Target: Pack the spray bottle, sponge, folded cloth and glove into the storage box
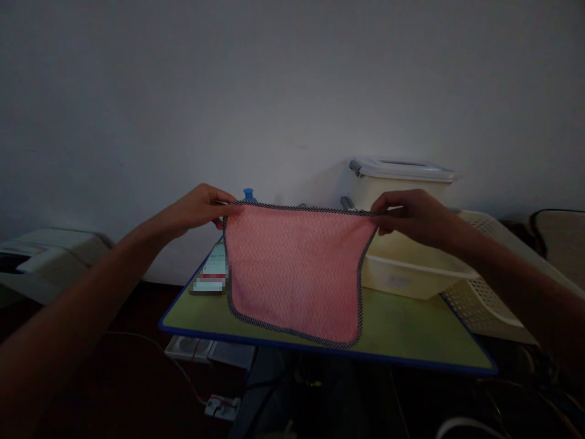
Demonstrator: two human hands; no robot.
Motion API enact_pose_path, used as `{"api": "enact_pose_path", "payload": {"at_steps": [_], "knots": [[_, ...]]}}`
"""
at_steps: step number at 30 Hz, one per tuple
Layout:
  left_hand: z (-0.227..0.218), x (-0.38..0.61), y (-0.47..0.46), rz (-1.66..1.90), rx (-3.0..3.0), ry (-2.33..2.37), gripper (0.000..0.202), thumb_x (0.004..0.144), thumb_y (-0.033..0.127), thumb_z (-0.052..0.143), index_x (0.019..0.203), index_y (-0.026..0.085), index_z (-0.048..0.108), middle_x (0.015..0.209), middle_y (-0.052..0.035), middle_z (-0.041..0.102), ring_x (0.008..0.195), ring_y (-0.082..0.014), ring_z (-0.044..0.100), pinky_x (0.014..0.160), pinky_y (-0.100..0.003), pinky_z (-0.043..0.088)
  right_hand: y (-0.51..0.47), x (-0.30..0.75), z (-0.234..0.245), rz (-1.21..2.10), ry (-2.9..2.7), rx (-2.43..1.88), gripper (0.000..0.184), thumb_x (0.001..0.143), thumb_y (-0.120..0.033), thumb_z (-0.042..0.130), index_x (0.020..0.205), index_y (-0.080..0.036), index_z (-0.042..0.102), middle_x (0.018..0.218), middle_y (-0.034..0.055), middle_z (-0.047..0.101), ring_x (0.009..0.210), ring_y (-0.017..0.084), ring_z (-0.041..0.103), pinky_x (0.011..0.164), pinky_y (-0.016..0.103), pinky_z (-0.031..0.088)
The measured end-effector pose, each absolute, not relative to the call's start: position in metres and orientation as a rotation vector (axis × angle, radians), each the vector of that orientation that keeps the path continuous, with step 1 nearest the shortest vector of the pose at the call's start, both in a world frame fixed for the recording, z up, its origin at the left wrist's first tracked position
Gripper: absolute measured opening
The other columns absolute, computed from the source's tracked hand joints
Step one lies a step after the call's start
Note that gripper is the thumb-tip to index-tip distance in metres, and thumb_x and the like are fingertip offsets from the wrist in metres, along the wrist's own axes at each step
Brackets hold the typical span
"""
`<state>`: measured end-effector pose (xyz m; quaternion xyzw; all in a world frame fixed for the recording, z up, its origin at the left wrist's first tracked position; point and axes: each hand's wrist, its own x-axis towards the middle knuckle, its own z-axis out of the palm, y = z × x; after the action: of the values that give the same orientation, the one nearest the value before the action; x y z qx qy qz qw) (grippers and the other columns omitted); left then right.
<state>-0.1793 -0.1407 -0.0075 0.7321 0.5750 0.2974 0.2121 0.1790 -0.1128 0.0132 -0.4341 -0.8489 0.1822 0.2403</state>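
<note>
A pink cleaning cloth (297, 274) with a dark checked border hangs spread out above a small table (411, 329). My left hand (198, 210) pinches its upper left corner between thumb and fingers. At the upper right corner, my right hand (409, 216) grips the cloth the same way. The top edge is stretched nearly straight between both hands, and the lower edge hangs free. Behind the cloth, part of the tabletop and the lower part of a blue-topped object (248, 194) are hidden.
A phone (211, 271) with a lit screen lies on the table's left side. To the right stand a cream basin (402, 280), a lidded storage box (404, 171) and a perforated basket (489, 305). A power strip (222, 407) with cables lies below. A white wall rises behind.
</note>
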Motion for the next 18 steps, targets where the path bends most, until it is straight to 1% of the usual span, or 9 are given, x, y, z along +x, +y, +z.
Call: {"api": "enact_pose_path", "payload": {"at_steps": [2, 4, 8, 9, 11, 13, 14, 16, 18], "knots": [[-0.019, -0.179, -0.133, 0.831, 1.98, 1.617, 0.023, 0.069, 0.036, 0.057, 0.069, 0.015, 0.066, 0.056, 0.0001, 0.06, 0.05, -0.0101, 0.055, 0.05, -0.02, 0.047, -0.112, 0.173, 0.001, 0.47, -2.341, -1.176, 0.015, 0.069, -0.031, 0.055, 0.066, -0.016, 0.055, 0.06, -0.0006, 0.059, 0.055, 0.011, 0.056, 0.052, 0.022, 0.041], [-0.025, -0.177, -0.128, 0.918, 1.962, 1.637, 0.02, 0.067, 0.033, 0.058, 0.07, 0.015, 0.065, 0.06, -0.0006, 0.063, 0.057, -0.0121, 0.059, 0.058, -0.024, 0.05, -0.112, 0.168, -0.007, 0.364, -2.345, -1.167, 0.012, 0.068, -0.028, 0.056, 0.065, -0.016, 0.057, 0.06, -0.0001, 0.06, 0.055, 0.011, 0.056, 0.052, 0.023, 0.041], [-0.009, -0.175, -0.138, 1.246, 2.166, 1.549, 0.021, 0.068, 0.032, 0.059, 0.075, 0.013, 0.065, 0.078, -0.0037, 0.067, 0.075, -0.0145, 0.061, 0.075, -0.027, 0.049, -0.117, 0.164, 0.003, 0.087, -2.233, -1.076, 0.011, 0.071, -0.026, 0.055, 0.067, -0.016, 0.058, 0.063, 0.001, 0.061, 0.058, 0.012, 0.057, 0.054, 0.023, 0.043], [-0.002, -0.176, -0.143, 1.315, 2.227, 1.531, 0.022, 0.07, 0.033, 0.059, 0.076, 0.013, 0.065, 0.08, -0.0042, 0.067, 0.077, -0.0145, 0.06, 0.076, -0.027, 0.048, -0.12, 0.165, 0.008, 0.03, -2.202, -1.036, 0.01, 0.073, -0.026, 0.055, 0.069, -0.017, 0.058, 0.065, 0.0012, 0.062, 0.059, 0.013, 0.058, 0.055, 0.023, 0.044], [0.004, -0.18, -0.154, 1.331, 2.353, 1.502, 0.021, 0.074, 0.033, 0.057, 0.08, 0.015, 0.066, 0.085, -0.0038, 0.066, 0.08, -0.0142, 0.06, 0.077, -0.026, 0.047, -0.129, 0.169, 0.013, -0.05, -2.193, -0.955, 0.01, 0.075, -0.024, 0.054, 0.072, -0.017, 0.059, 0.068, 0.0017, 0.062, 0.06, 0.013, 0.058, 0.057, 0.024, 0.045], [-0.005, -0.186, -0.162, 1.193, 2.494, 1.409, 0.017, 0.078, 0.032, 0.055, 0.082, 0.019, 0.067, 0.088, -0.0023, 0.066, 0.082, -0.0139, 0.06, 0.077, -0.025, 0.046, -0.141, 0.174, 0.007, -0.083, -2.284, -0.875, 0.01, 0.078, -0.022, 0.051, 0.075, -0.017, 0.06, 0.071, 0.0024, 0.062, 0.063, 0.013, 0.059, 0.06, 0.024, 0.046], [-0.017, -0.188, -0.165, 1.087, 2.555, 1.349, 0.017, 0.08, 0.03, 0.053, 0.082, 0.021, 0.067, 0.089, -0.0018, 0.066, 0.082, -0.0135, 0.06, 0.077, -0.025, 0.046, -0.148, 0.176, -0.002, -0.084, -2.354, -0.835, 0.012, 0.079, -0.02, 0.05, 0.076, -0.017, 0.061, 0.073, 0.003, 0.062, 0.065, 0.013, 0.059, 0.062, 0.025, 0.046], [-0.052, -0.19, -0.173, 0.805, 2.598, 1.267, 0.018, 0.083, 0.026, 0.049, 0.085, 0.021, 0.067, 0.095, -0.0025, 0.064, 0.087, -0.0134, 0.059, 0.08, -0.025, 0.045, -0.161, 0.181, -0.032, -0.042, -2.51, -0.808, 0.018, 0.082, -0.015, 0.045, 0.079, -0.018, 0.062, 0.079, 0.0047, 0.064, 0.074, 0.014, 0.061, 0.068, 0.026, 0.047], [-0.094, -0.186, -0.181, 0.577, 2.568, 1.211, 0.021, 0.086, 0.023, 0.045, 0.089, 0.021, 0.066, 0.097, -0.0036, 0.063, 0.089, -0.0136, 0.059, 0.08, -0.024, 0.044, -0.173, 0.185, -0.072, 0.047, -2.655, -0.929, 0.024, 0.081, -0.009, 0.042, 0.082, -0.018, 0.064, 0.083, 0.0057, 0.064, 0.074, 0.014, 0.061, 0.065, 0.024, 0.046]]}}
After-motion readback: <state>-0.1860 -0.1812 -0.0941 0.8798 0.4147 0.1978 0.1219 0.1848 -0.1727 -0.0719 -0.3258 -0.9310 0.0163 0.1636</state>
